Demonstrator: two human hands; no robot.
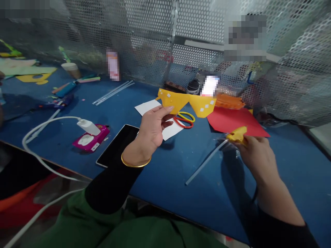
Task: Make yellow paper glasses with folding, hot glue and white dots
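The left hand (149,132) holds one yellow glasses cutout (178,99), the right hand (260,160) one yellow tool (238,134) near one red sheet (240,120).

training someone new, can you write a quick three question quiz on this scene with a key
1. Multiple choice: which hand holds the yellow glasses-shaped cutout? A) left B) right
2. True or false: in the picture, the red sheet lies to the right of the dark-screened tablet.
3. Fill in: the bracelet is ____ in colour.

Key: 1. A, the left hand; 2. true; 3. gold.
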